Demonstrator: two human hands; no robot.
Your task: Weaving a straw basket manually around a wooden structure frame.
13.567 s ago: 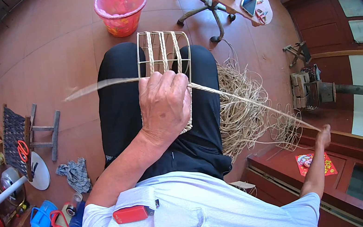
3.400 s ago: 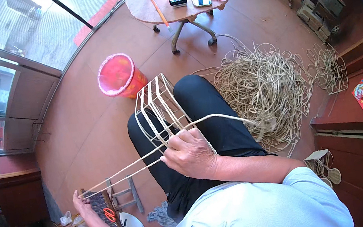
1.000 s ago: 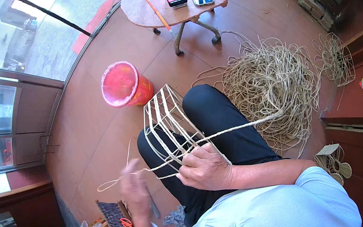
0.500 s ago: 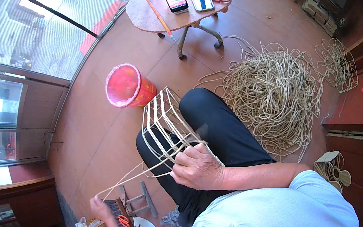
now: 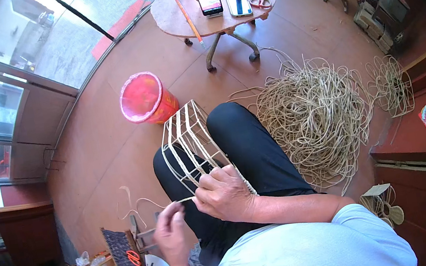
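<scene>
A basket-like frame (image 5: 191,136) of thin bars, partly wrapped in pale cord, lies across my lap between my knees. My right hand (image 5: 225,194) is closed round its near end, hiding that part of the frame. From under the right fingers a strand of pale cord (image 5: 148,200) runs left, its loose end curling in the air. My left hand (image 5: 171,230) is just left of the right one, its fingertips pinched at this strand; the fingertips are slightly blurred.
A big heap of loose cord (image 5: 315,117) lies on the floor to the right, with a smaller coil (image 5: 390,87) beside it. Ahead are a red bucket (image 5: 146,100) and a round table (image 5: 174,20) bearing phones and scissors (image 5: 259,0). Orange-handled scissors (image 5: 133,257) are at lower left.
My left hand has come in from the far left to beside the right hand, and the cord stretched between them has gone slack. My right hand keeps its grip on the frame.
</scene>
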